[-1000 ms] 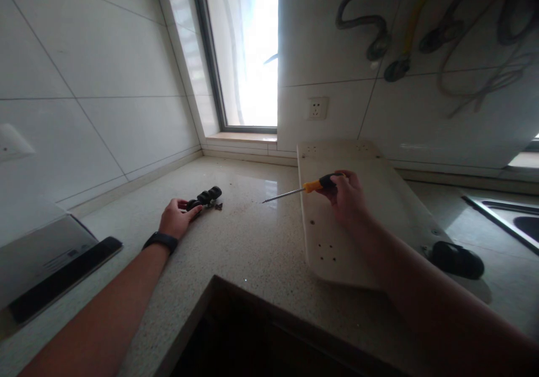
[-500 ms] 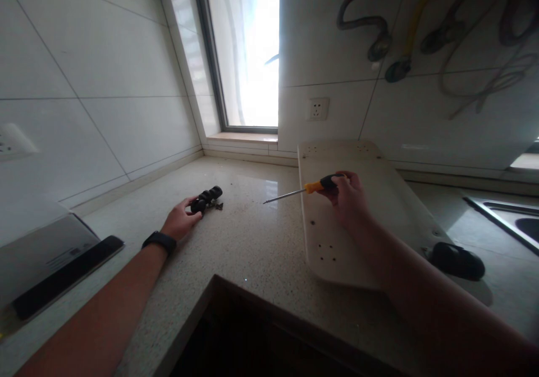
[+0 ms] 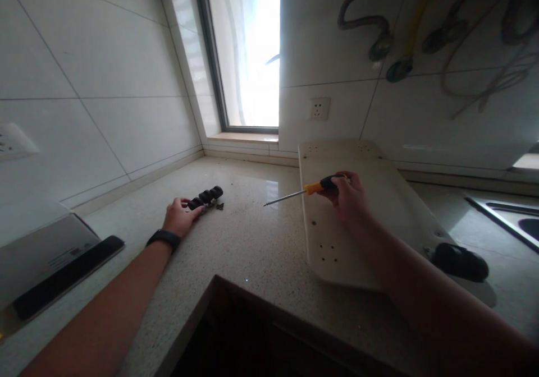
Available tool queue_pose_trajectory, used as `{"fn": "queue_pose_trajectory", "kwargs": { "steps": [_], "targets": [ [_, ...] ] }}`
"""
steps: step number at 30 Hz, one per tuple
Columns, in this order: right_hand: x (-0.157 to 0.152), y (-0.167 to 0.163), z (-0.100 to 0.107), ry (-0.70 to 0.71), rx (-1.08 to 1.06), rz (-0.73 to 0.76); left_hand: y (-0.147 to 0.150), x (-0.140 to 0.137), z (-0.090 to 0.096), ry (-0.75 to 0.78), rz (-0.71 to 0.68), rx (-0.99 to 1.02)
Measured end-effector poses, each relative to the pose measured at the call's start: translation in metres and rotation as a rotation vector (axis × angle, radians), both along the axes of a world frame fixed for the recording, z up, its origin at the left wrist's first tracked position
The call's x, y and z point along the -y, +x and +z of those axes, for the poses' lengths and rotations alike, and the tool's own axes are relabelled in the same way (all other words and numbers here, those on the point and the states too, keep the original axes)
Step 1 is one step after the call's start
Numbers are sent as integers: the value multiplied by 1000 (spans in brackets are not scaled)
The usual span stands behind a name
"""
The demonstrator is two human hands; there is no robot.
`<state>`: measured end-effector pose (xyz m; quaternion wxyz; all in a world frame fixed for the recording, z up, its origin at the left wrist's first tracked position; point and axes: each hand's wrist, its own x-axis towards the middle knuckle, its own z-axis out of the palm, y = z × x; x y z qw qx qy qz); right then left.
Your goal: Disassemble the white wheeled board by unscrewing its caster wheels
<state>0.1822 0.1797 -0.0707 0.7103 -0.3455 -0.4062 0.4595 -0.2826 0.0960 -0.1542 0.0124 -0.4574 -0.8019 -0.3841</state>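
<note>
My left hand, with a dark band on its wrist, rests on the counter at the near end of a row of black caster wheels. Its thumb and fingers lie on either side of the nearest wheel and partly hide it. Small screws are heaped just right of the row. My right hand is closed round the black and orange handle of a screwdriver. The screwdriver's shaft points left, its tip above the counter. Below this hand lies a pale board with rounded corners and small holes.
Another black caster sits by the board's right edge. A dark opening cuts into the counter in front. A phone leans along a box at left. A metal sink stands far right.
My left hand has shifted slightly right, and the black wheel in its fingers has come into line with the others. The right hand and screwdriver have hardly moved.
</note>
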Motion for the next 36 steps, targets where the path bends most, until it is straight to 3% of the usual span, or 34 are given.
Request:
{"fn": "queue_pose_trajectory", "kwargs": {
  "steps": [9,13,15,16,20,24,30,36],
  "targets": [
    [-1,0,-2,18,22,11,7,3,4,41,-11,-39],
    [1,1,-1,24,28,34,32,11,15,123,-31,-134],
    [3,0,-1,28,31,47,60,18,24,177,-151,-187],
    [4,0,-1,28,34,53,77,23,28,186,-274,-188],
    [6,0,0,28,55,79,151,43,43,129,-700,117],
    [7,-1,0,29,75,98,195,54,47,120,-822,321],
    [8,-3,-1,28,114,109,199,53,39,86,-844,365],
    [10,-4,-1,23,146,117,193,47,40,52,-806,199]
  ]
}}
